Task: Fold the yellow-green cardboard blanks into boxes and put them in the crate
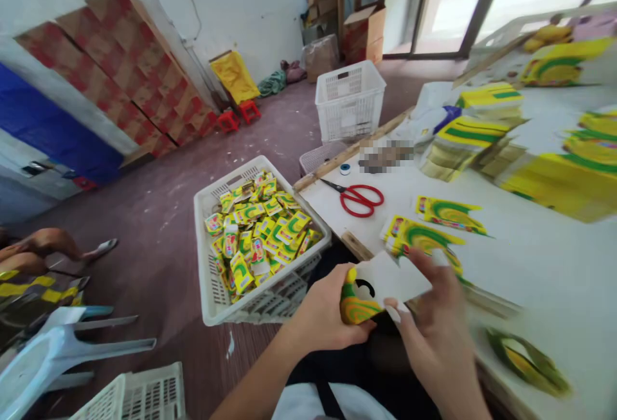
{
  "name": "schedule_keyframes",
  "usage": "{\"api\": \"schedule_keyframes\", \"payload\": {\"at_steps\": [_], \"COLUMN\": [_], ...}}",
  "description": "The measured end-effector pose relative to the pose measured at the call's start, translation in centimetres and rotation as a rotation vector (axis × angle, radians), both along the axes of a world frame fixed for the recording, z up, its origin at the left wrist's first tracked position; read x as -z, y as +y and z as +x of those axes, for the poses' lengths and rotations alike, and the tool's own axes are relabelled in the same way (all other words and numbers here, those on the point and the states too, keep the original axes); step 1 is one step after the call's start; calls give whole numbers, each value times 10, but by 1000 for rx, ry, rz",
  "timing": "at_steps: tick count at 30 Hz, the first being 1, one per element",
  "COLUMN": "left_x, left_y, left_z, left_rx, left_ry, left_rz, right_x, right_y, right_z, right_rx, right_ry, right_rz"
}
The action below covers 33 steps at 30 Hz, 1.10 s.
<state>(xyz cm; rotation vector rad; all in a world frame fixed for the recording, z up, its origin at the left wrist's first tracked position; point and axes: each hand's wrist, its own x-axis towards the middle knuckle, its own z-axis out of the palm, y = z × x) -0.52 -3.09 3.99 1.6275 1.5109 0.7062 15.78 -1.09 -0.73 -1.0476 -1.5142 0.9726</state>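
Now clamping a yellow box (357,310) at five o'clock in the left hand (321,312), touching its flap (396,277) with the right hand (436,323), cannot tell if pinched, could crease it by bending unevenly.

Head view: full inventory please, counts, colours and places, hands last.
table: 1, white, right
carton: 1, yellow and white, low centre
scissors: 1, red handles, table's near corner
tape roll: 1, white-blue, beside scissors
loose cartons: a few, yellow-green, right of scissors
stacked cartons: several, yellow-green, table's far side
filled crate: 1, white, floor, centre
small boxes: many, yellow-green, in filled crate
other crates: at least three, pale, behind and lower left
cardboard boxes: many, red-brown, wall
stools: 2, red, wall
chair: 1, pale blue, lower left
left hand: 1, bare, holding carton
right hand: 1, bare, blurred, at carton's flap
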Motion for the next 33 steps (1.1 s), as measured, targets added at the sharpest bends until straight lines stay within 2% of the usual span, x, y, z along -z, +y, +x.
{"api": "schedule_keyframes", "payload": {"at_steps": [2,4,6,8,11,14,17,20,26,30,33], "left_x": [7,12,15,16,14,11,9,4,-12,-17,-17], "left_y": [-6,-10,-12,-12,-10,-7,-4,-2,1,3,4], "left_z": [3,3,4,5,7,10,12,12,12,14,13], "left_rx": [11,43,107,164,162,178,167,110,180,189,182], "left_ry": [33,91,137,146,129,98,41,67,226,270,320], "left_rz": [82,191,288,347,274,141,110,64,29,51,129], "right_x": [-1,-5,-10,-13,-15,-14,-11,-7,-11,-10,-4], "right_y": [-4,-4,-3,-4,-9,-17,-20,-15,-6,-6,-6], "right_z": [-7,-13,-16,-14,-5,3,11,21,37,35,32], "right_rx": [-89,-284,-445,-493,-401,-353,-363,-378,-442,-396,-309], "right_ry": [267,436,520,542,405,64,-180,-273,-338,-269,-205], "right_rz": [-258,-488,-624,-651,-447,-117,54,124,165,170,200]}}
